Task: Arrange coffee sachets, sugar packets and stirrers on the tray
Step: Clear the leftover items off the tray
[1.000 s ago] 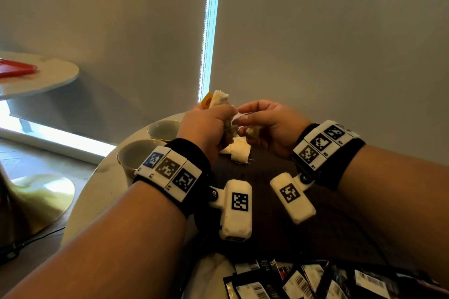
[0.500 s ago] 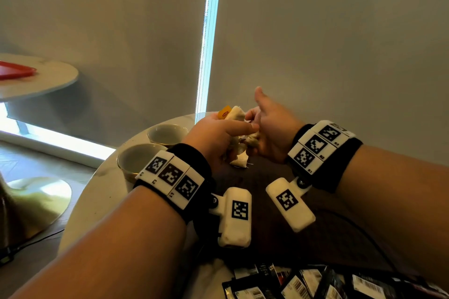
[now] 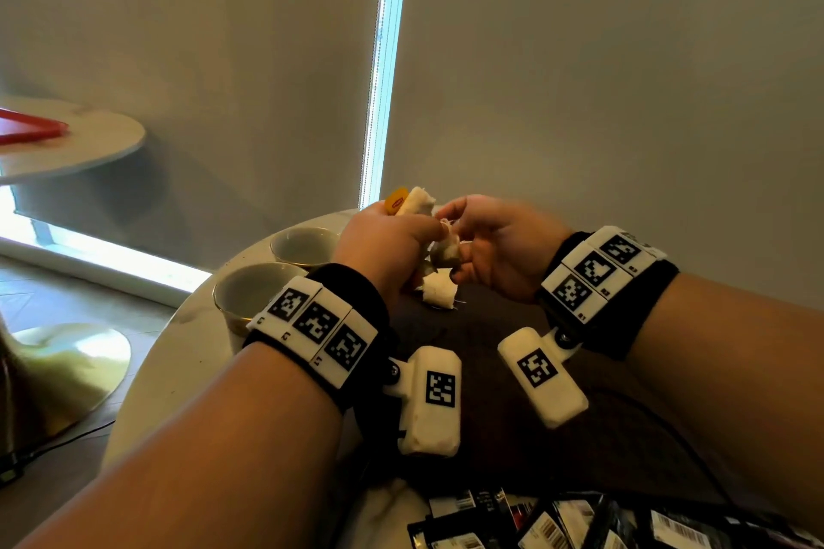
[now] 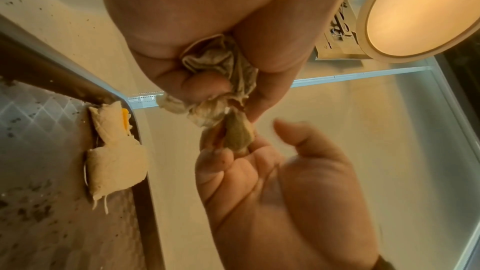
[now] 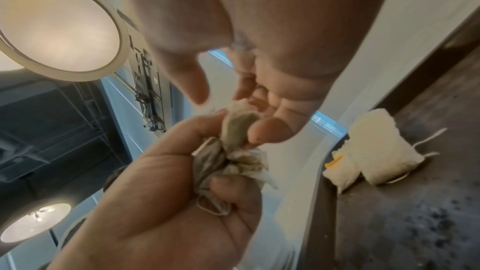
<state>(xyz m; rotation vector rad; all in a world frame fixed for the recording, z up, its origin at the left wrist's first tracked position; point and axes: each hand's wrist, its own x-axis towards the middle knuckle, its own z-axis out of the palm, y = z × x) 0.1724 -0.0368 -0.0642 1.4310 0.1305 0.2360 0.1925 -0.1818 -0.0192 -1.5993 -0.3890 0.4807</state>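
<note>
The left hand [image 3: 388,245] is closed in a fist round a crumpled bunch of pale tea bags [image 4: 221,81], with fingers and thumb curled tight on them; in the head view one bag and a yellow tag [image 3: 396,198] stick up out of the top of the fist. Just to its right, close enough that the fingertips meet, the right hand [image 3: 499,250] pinches the end of one darker bag [image 5: 237,128] that pokes out of the bunch, gripping it between thumb and fingertips while its other fingers hang loosely apart. Both hands are held in the air above the far edge of a dark tray [image 3: 512,370]. Below the two hands, at that far edge, lie two more pale tea bags [image 5: 381,147] side by side and touching, their white strings trailing over the tray floor; the smaller one [image 5: 340,171] carries a yellow tag and leans against the tray's rim. To the left of the left hand two empty cups [image 3: 249,294] stand on the round white table [image 3: 178,361], one behind the other. Near the person's body, behind both wrists, a heap of dark coffee sachets [image 3: 557,522] with barcodes lies overlapping. Far off to the left stands another round table [image 3: 89,147] with a red tray [image 3: 31,129] on it.
</note>
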